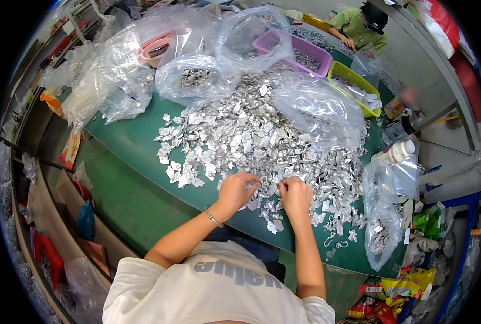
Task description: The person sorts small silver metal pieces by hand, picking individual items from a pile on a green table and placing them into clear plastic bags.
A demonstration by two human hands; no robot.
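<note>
Clerk: Hands first, please.

Me: Two, both bare. My left hand (241, 189), thumb and fingertips curled toward each other at the near edge of the heap; too small to tell what, if anything, they pinch. A silver-coloured bracelet (213, 217) on that wrist. My right hand (295, 195), just beside it, fingers bent in and tips drawn together; their contents I cannot tell either.

Clerk: Main stock?

Me: Metal pieces (246, 132), small, silver-grey, many, loosely heaped on the green counter (135, 148) in front of both my hands. A few lie between my forearms; some small hooks (329, 240) lie to the right, near the counter's edge.

Clerk: Containers?

Me: One clear bag (194, 89), open, with pieces inside, behind the heap. One purple tub (325, 60), holding more pieces, at the far side. One yellow-green tub (363, 82), just beside the purple one. One pink bowl (147, 55), far left, partly behind plastic.

Clerk: Right-hand side?

Me: One white bottle (400, 153), tilted.

Clerk: Others present?

Me: One co-worker (359, 31) in a green top and dark cap, at the far end.
</note>
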